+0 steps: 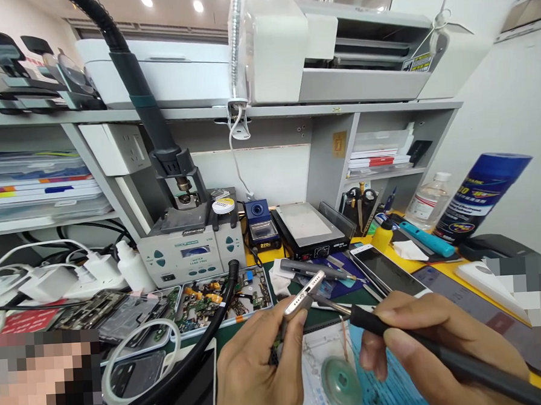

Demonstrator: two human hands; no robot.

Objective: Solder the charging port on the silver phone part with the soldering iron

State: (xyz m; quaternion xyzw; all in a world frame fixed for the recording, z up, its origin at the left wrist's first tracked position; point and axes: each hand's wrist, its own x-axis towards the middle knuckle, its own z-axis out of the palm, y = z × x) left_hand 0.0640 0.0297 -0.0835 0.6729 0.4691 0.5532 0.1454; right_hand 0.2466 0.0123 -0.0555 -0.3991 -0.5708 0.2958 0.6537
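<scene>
- The left hand [261, 366], at the lower centre of the frame, pinched a silver-edged phone [305, 292] between thumb and fingers.
- The phone was just right of the frame's middle, tilted, with the port and small holes of its end edge showing.
- The right hand [431, 333], at the lower right, gripped a black-handled tool [446, 353] much like a pen; its thin metal tip met the phone's edge or lay just beside it, too close to tell which.
- Below the phone, at the bottom of the frame, a green disc [341, 383] lay beside a blue printed sheet [391, 374].
- Right of centre, a white-framed phone [387, 269] lay with its dark screen up.
- Left of centre stood a grey soldering station [182, 255], with a tray [181, 313] of small circuit parts in front of it and a black hose [213, 323] crossing over the tray.
- Behind the hands sat a flat heating plate [308, 225]; a blue spray can [483, 197] leaned at the right.
</scene>
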